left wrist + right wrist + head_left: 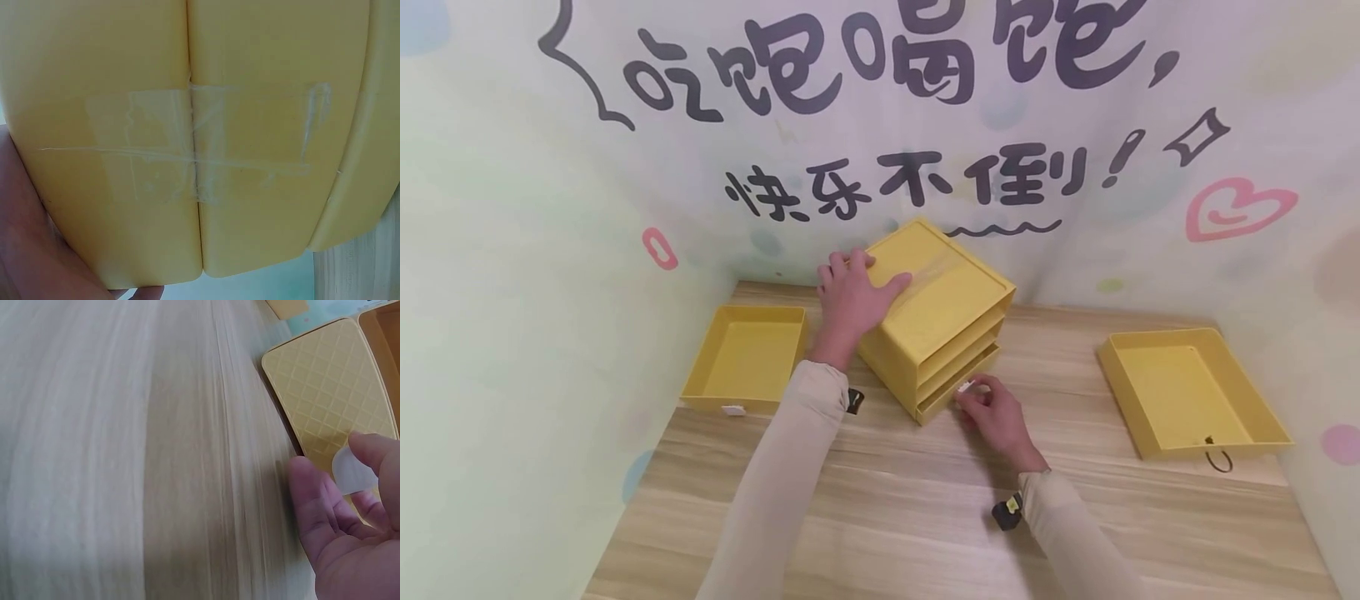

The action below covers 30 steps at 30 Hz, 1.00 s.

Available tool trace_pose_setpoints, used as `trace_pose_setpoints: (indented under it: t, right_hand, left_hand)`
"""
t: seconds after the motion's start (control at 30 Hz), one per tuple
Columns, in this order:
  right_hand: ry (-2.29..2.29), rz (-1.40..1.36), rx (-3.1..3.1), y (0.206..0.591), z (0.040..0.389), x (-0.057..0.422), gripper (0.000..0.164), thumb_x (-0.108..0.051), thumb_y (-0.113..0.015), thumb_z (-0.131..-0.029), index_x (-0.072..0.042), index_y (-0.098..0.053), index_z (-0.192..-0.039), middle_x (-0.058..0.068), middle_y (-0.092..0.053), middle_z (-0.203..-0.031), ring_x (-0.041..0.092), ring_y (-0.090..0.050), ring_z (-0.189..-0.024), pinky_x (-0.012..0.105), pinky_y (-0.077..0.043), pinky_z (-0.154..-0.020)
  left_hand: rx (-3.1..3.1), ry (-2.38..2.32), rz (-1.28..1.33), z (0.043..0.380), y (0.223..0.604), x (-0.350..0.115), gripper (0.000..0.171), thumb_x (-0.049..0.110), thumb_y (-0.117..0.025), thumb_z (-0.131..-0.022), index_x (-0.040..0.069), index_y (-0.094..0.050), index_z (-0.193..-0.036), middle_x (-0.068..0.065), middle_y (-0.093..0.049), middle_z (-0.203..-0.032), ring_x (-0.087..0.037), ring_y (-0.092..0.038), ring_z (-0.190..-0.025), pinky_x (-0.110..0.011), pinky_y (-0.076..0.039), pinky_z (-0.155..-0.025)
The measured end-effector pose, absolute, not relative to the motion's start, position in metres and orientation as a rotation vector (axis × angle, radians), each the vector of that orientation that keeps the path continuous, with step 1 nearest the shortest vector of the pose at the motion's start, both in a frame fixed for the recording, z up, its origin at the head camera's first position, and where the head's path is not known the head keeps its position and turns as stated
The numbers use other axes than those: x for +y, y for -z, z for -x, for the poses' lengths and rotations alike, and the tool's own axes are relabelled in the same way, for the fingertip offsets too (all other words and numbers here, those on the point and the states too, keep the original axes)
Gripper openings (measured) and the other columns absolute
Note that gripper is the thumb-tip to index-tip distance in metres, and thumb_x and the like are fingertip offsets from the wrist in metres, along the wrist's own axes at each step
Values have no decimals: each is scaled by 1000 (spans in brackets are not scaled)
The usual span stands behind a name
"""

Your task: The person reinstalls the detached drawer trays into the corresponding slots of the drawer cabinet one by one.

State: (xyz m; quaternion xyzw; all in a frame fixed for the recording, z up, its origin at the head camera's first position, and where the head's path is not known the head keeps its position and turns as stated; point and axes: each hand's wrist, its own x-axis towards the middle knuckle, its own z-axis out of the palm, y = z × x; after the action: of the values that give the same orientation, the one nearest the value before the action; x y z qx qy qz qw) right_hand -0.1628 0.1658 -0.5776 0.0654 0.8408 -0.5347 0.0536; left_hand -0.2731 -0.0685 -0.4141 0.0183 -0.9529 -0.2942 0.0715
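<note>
The left hand (850, 300) lies spread over the upper left edge of the yellow drawer cabinet (951, 287), thumb on top, the fingertips hard to make out. The right hand (997, 418) pinches the white pull (351, 470) between thumb and fingers, at the waffle-patterned drawer front (319, 381) in the cabinet's lowest slot. Two loose drawers (1195, 387) flank the cabinet on the wood-grain table (887, 517); the left wrist view cuts off most of its hand

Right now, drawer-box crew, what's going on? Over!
Left hand resting on yellow cabinet. Right hand holding white handle of bottom drawer. Left loose drawer and right loose drawer off to the sides, neither blocking the front.
</note>
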Motion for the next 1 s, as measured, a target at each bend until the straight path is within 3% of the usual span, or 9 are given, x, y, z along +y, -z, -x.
trace_pose_setpoints:
  t: [0.53,1.0]
  right_hand:
    - [1585,-182,2574,575,168,159,38,-30,-69,-98,-9,-54,-125,16,-69,-75,20,-66,-57,25,-49,-56]
    - [1537,-156,2598,572,177,153,36,-29,-66,-100,-6,-54,-125,14,-69,-75,17,-68,-60,26,-55,-57]
  left_hand:
    - [-2845,888,-53,274,416,-68,72,75,-62,-83,19,-48,-127,-14,-40,-134,-37,-35,-124,-54,-38,-103]
    - [-2876,866,-65,277,416,-69,75,77,-63,-80,20,-49,-127,-11,-40,-135,-35,-34,-123,-53,-38,-102]
